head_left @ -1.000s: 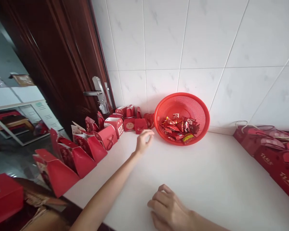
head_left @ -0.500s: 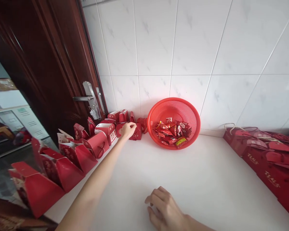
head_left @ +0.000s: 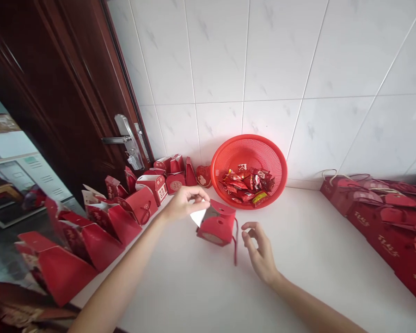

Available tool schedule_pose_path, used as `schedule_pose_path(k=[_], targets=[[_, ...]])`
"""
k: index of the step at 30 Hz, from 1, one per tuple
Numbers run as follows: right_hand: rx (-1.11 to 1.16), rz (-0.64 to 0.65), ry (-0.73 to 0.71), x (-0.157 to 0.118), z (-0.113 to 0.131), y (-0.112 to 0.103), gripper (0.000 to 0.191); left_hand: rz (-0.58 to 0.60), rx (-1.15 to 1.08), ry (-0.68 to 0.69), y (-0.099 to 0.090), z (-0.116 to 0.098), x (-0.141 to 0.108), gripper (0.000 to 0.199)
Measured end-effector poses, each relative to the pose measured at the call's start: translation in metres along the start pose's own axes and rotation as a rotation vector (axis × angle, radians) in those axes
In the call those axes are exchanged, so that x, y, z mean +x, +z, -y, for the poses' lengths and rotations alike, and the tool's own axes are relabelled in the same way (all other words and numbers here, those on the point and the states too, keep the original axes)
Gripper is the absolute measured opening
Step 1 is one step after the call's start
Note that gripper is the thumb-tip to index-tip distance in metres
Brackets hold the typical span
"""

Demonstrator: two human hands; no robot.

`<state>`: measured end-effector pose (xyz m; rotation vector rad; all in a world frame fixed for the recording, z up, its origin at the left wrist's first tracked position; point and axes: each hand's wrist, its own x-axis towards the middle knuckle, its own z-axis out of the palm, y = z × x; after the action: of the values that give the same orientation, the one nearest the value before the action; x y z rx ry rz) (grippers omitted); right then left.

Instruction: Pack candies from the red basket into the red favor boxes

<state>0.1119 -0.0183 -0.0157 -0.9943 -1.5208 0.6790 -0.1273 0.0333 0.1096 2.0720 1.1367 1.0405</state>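
A small red gift box [head_left: 216, 226] with a dark red cord and a white inner flap hangs tilted over the white table. My left hand [head_left: 188, 202] pinches its upper left edge between thumb and fingers. To the right of the box, my right hand [head_left: 258, 247] is held with fingers curved and apart, near the cord but with a gap to it. Just behind stands a red plastic basket [head_left: 225, 152], tipped toward me, with several red-wrapped snack packets [head_left: 241, 185] and a yellow-green one [head_left: 260, 199] inside.
Red paper boxes [head_left: 100, 236] stand in a row along the table's left edge. Red gift bags [head_left: 374, 222] with cord handles line the right side. A tiled wall [head_left: 222, 60] closes off the back, and a dark wooden door [head_left: 65, 69] is at left.
My left hand has brought the red gift box from the back left row toward the middle of the table. My right hand has risen forward from the front edge toward the box.
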Motion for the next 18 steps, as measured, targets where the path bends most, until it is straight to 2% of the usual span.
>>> schedule_pose_path(k=[4,7,9,13,18], targets=[[0.048,-0.076,-0.022,0.013,0.003,-0.019,0.022,0.144,0.030,0.092,0.034,-0.009,0.000,0.010],[-0.070,-0.143,-0.110,0.015,0.005,-0.035,0.015,0.209,0.005,0.100,0.055,-0.006,0.005,0.006],[-0.189,-0.134,-0.163,0.015,0.005,-0.044,0.011,0.242,-0.006,0.088,0.064,-0.003,0.009,0.006],[-0.360,0.007,-0.245,0.019,0.005,-0.057,0.022,0.282,0.060,0.067,0.073,-0.005,0.016,0.012],[-0.497,0.276,-0.274,0.032,0.013,-0.063,0.042,0.362,0.293,0.081,0.073,-0.012,0.017,0.026]])
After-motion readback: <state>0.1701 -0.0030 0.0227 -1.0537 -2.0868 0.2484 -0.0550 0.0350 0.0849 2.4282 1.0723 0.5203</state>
